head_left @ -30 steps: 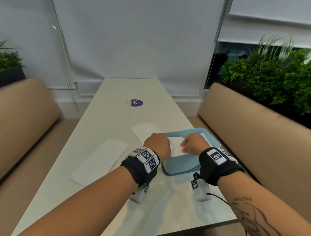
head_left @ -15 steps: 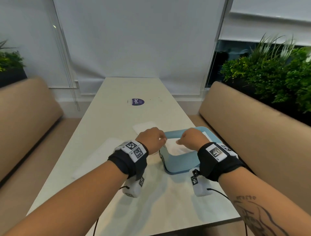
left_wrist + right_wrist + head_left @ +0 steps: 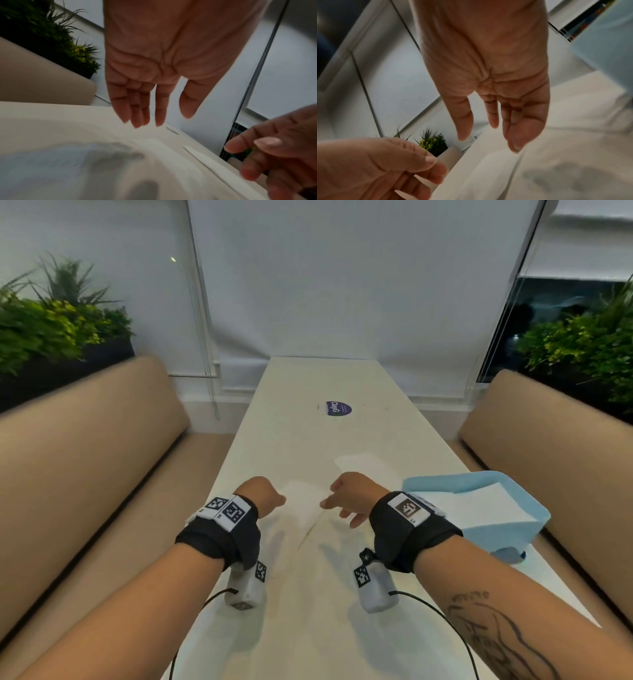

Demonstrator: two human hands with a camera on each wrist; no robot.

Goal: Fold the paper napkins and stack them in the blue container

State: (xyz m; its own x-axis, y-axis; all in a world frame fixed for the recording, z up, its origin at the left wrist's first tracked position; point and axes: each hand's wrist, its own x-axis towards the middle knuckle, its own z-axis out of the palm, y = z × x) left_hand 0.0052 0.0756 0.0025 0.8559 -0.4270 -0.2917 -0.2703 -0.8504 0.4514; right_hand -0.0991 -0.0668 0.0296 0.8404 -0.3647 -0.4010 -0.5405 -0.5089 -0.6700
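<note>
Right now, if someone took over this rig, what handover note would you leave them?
Left hand: open, empty, above the table. Right hand: open, empty.
Blue container sits by the table's right edge with a white napkin inside.
Two more lie on the table: near napkin between the hands, far napkin just beyond.
Done: at least one napkin stacked.
Left: fold those two and stack them in the container.

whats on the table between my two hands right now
A white paper napkin lies flat on the table between the left hand and the right hand; the head view shows it, and neither hand holds it.
</note>
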